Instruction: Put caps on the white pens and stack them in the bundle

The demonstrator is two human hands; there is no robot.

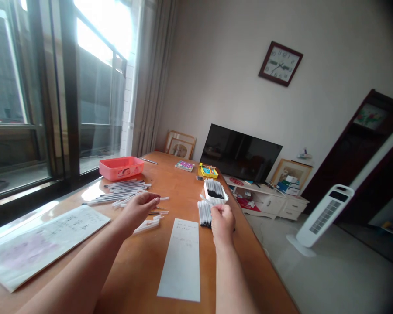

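My left hand is closed in a pinch over the table's middle. A short translucent white piece shows just beyond its fingertips; whether it is held is hard to see. My right hand is pinched around a clear-barrelled pen, whose pale end points up and left. Close by lies a row of clear pens with black ends. Behind it, a white basket holds several similar pens. Under and near my left hand are white plastic parts and a pile of thin refills.
A pink plastic box stands by the window. Long white paper lies between my arms, and a larger painted sheet at left. A yellow box and booklet sit at the table's far end.
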